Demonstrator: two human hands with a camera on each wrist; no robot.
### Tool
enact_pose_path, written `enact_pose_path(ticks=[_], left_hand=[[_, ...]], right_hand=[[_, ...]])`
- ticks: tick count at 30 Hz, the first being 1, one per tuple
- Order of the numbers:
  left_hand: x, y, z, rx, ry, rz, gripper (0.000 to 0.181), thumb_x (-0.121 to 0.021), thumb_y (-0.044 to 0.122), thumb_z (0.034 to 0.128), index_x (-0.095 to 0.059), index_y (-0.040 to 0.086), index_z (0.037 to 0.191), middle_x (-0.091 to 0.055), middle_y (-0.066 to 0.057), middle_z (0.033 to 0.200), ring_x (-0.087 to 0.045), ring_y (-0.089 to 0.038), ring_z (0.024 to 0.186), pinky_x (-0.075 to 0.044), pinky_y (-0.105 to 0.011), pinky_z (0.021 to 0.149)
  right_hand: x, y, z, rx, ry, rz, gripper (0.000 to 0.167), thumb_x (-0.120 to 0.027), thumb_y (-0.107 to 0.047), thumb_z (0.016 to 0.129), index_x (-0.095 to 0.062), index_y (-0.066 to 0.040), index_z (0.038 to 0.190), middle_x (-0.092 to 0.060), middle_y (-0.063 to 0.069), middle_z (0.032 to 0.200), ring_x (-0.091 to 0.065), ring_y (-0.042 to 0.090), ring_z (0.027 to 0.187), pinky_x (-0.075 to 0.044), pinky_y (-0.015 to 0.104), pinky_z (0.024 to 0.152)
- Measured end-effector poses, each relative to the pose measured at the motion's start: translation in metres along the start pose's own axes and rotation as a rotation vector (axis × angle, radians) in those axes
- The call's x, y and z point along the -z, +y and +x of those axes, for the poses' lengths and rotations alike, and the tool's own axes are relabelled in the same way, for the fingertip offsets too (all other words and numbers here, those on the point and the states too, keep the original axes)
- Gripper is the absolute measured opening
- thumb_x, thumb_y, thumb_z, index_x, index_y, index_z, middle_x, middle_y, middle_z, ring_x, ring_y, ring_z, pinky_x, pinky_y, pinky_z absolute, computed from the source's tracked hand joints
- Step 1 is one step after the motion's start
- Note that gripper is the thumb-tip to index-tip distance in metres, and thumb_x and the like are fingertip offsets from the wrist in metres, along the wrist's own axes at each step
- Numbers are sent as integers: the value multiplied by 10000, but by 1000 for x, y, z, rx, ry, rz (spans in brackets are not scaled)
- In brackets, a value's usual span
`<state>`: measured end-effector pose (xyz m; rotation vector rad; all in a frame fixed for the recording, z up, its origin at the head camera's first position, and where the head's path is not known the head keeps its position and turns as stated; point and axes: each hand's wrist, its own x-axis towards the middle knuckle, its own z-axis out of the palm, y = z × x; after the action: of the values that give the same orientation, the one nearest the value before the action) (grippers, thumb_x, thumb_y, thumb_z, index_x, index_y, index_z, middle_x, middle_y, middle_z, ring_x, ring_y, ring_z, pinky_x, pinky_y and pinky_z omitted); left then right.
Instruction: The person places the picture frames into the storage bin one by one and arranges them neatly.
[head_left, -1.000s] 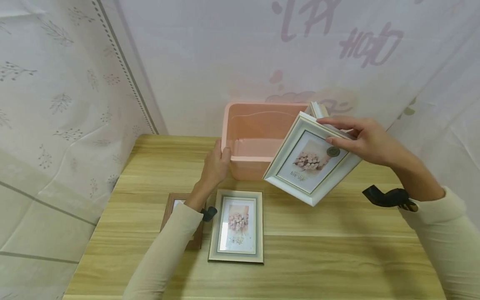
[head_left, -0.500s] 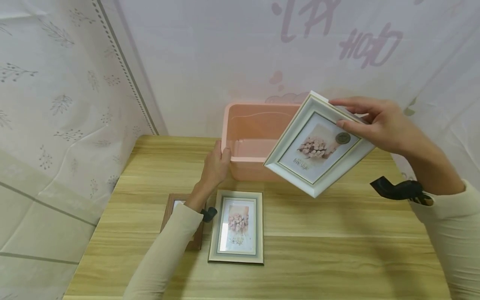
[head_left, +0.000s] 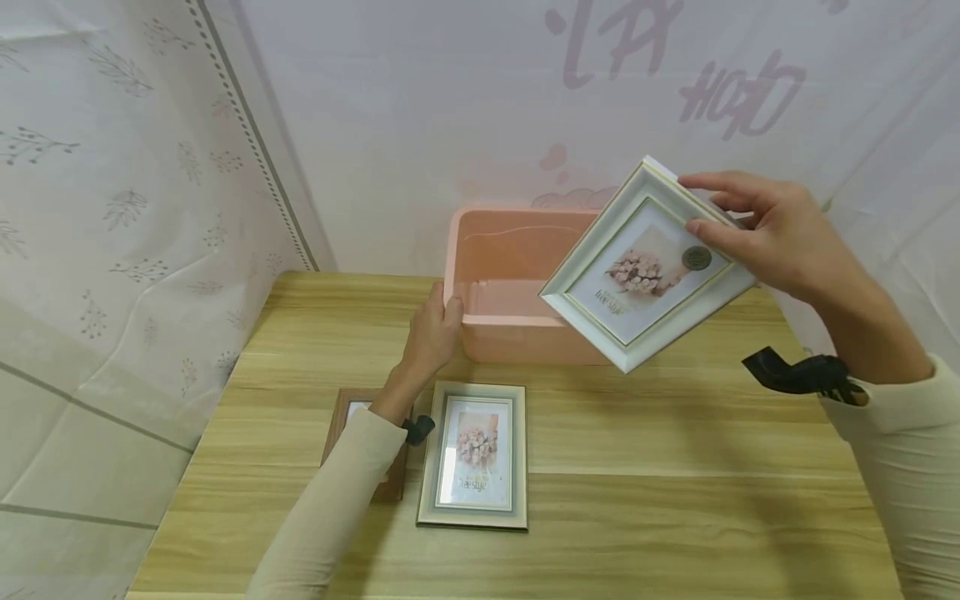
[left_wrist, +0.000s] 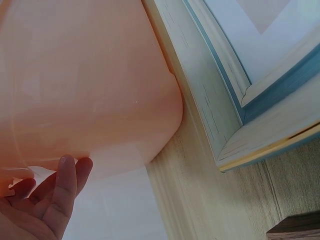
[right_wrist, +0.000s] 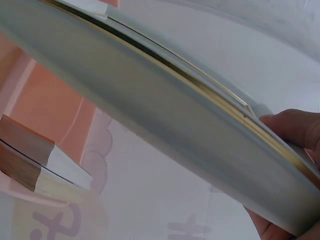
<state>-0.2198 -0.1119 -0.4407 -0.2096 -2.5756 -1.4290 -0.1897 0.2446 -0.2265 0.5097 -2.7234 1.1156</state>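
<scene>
A white picture frame (head_left: pixel 652 267) with a flower print and a dark round sticker hangs tilted over the right part of the pink bin (head_left: pixel 510 321). My right hand (head_left: pixel 780 233) pinches its upper right edge, thumb on the front. The left hand (head_left: pixel 432 333) grips the bin's left rim, thumb outside; in the left wrist view the fingers of the left hand (left_wrist: pixel 55 200) lie at the pink wall (left_wrist: pixel 95 85). In the right wrist view the frame (right_wrist: pixel 165 120) is seen edge-on, and another frame's corner (right_wrist: pixel 40 160) stands up at the bin.
On the wooden table (head_left: pixel 675 517) a pale framed picture (head_left: pixel 474 517) lies flat in front of the bin. Left of it is a brown frame (head_left: pixel 393 483), partly under the left forearm. A printed curtain (head_left: pixel 375 125) stands behind the bin.
The right hand has lifted the white frame up and to the right. Another frame's corner that showed behind it in the head view is now hidden. The left hand has stayed put.
</scene>
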Motion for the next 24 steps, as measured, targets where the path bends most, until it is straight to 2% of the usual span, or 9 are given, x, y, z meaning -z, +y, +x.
enact_pose_path(ticks=[10, 13, 17, 20, 24], left_hand=[[1, 2, -1, 9, -2, -11, 321, -306, 307, 967, -484, 44, 1012, -440, -44, 667, -378, -169, 524, -305, -299, 430], [0, 1, -1, 13, 1, -11, 314, -312, 300, 969, -488, 44, 1015, -439, -44, 667, -379, -169, 527, -306, -301, 431], [0, 1, -1, 8, 3, -13, 310, -317, 286, 974, -493, 40, 1042, -448, -47, 660, -383, -173, 518, -309, -301, 425], [0, 1, -1, 4, 2, -12, 328, -312, 291, 972, -496, 35, 1059, -452, -46, 658, -382, -172, 511, -309, -298, 421], [0, 1, -1, 2, -6, -10, 338, -304, 296, 972, -493, 35, 1072, -441, -40, 646, -361, -156, 496, -289, -285, 411]], right_hand=[[0, -8, 6, -49, 65, -12, 488, -639, -114, 942, -556, -211, 1413, -564, 364, 1259, -602, -133, 725, -520, 159, 521], [-2, -10, 8, -51, 109, -15, 483, -638, -113, 939, -563, -209, 1407, -606, 293, 1181, -609, -127, 711, -517, 154, 518], [-3, -11, 13, -98, 153, -7, 499, -635, -106, 937, -547, -198, 1419, -612, 163, 1081, -615, -100, 704, -518, 150, 528], [-3, -12, 17, -144, 154, -1, 530, -617, -105, 945, -507, -221, 1450, -599, 189, 1141, -605, -75, 750, -522, 144, 551], [-5, -13, 20, -149, 169, -4, 556, -594, -83, 942, -486, -237, 1464, -576, 249, 1189, -597, -33, 806, -516, 120, 586]])
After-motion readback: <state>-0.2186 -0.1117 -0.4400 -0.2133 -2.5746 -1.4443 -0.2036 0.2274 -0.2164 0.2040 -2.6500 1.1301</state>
